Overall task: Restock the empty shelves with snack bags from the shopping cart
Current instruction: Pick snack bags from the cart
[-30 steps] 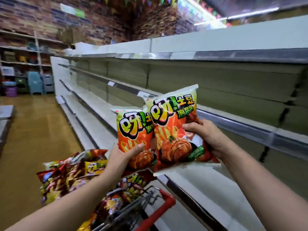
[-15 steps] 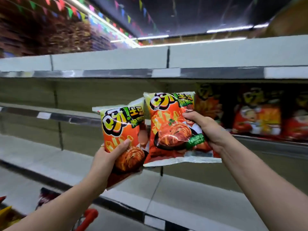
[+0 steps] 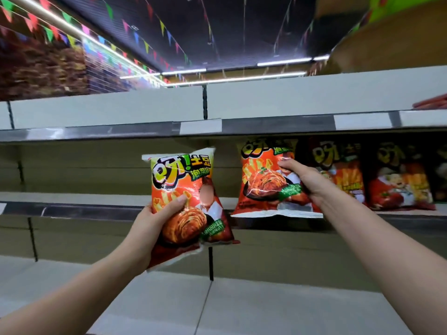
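Gripping 呀!土豆 bags (image 3: 181, 175): L-hand (image 3: 154, 223), R-hand (image 3: 305, 183)

Facing me, the middle shelf (image 3: 72, 199) carries a row of snack bags (image 3: 396, 180) standing upright side by side at its right end, fronts toward the aisle. On the top shelf (image 3: 266, 100), at far right, a red item (image 3: 430, 103) lies flat, too blurred to identify.

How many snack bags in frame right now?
4. Orange foil bag in left hand; second bag in right hand, at the middle shelf; third bag and fourth bag standing on it, further right. More may hide at the right edge.
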A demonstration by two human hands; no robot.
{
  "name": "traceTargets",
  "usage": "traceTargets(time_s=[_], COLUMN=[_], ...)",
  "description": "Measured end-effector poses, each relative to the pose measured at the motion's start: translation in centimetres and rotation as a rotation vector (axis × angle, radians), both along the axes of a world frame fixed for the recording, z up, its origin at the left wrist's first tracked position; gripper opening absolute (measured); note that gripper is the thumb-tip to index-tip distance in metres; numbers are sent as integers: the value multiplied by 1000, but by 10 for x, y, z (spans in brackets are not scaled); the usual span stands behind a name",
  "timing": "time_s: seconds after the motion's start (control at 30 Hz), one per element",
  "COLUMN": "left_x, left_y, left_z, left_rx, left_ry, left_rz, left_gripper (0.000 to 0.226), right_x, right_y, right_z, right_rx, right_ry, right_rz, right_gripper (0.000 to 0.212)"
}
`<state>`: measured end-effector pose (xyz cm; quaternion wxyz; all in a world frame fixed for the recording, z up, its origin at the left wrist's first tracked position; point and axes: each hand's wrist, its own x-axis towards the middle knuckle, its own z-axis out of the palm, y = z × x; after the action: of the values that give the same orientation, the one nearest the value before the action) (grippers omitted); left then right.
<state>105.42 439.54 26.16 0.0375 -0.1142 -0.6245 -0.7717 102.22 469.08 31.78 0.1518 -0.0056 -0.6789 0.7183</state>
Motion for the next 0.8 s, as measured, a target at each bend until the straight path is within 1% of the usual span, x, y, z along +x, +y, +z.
traceTargets(time_s=[0.03, 0.07, 0.17, 0.2, 0.23, 0.3, 0.33, 0.37, 0.4, 0.47, 0.53, 0.6, 0.67, 0.7, 0.8], left_x=[-7, -12, -30, -35, -42, -57, -63, -70, -75, -87, -99, -112, -126, -133, -156], left_y=[1, 3, 9, 12, 14, 18, 21, 23, 27, 33, 38, 42, 44, 45, 48], left_z=[3, 6, 17, 21, 24, 28, 30, 32, 33, 34, 35, 37, 38, 39, 39], left_rx=[-6, -13, -21, -41, -67, -103, -114, -125, -138, -168, -197, -216, -227, -228, -258], left_ry=[0, -5, -28, -36, -39, -49, -60, -67, -74, -83, -99, -121, -125, -121, -135], left_rz=[-15, -26, -68, -86, -100, -122, -134, -138, -140, -142, -145, -137, -122, -123, -149], left_gripper=[72, 71, 50, 49, 52, 61, 61, 61, 60, 61, 65, 65, 64, 65, 63], right_x=[-7, -14, -31, -36, -41, -47, -47, -45, -43, -34, -25, -22, -26, -28, -33], right_y=[2, 4, 6, 6, 6, 6, 5, 3, 0, -10, -23, -32, -33, -32, -26], right_z=[2, 3, -2, -6, -9, -13, -13, -12, -11, -10, -14, -18, -23, -23, -25], right_rx=[-3, 3, 18, 22, 31, 56, 83, 143, 251, 590, 958, 1216, 1378, 1422, 1407], right_ry=[4, 10, 15, 8, 6, 12, 18, 30, 46, 82, 132, 137, 117, 92, 47], right_rz=[-34, -57, -94, -116, -148, -218, -247, -283, -340, -477, -633, -725, -686, -656, -599], right_gripper=[25, 24, 16, 17, 21, 38, 45, 46, 44, 42, 53, 67, 71, 70, 68])
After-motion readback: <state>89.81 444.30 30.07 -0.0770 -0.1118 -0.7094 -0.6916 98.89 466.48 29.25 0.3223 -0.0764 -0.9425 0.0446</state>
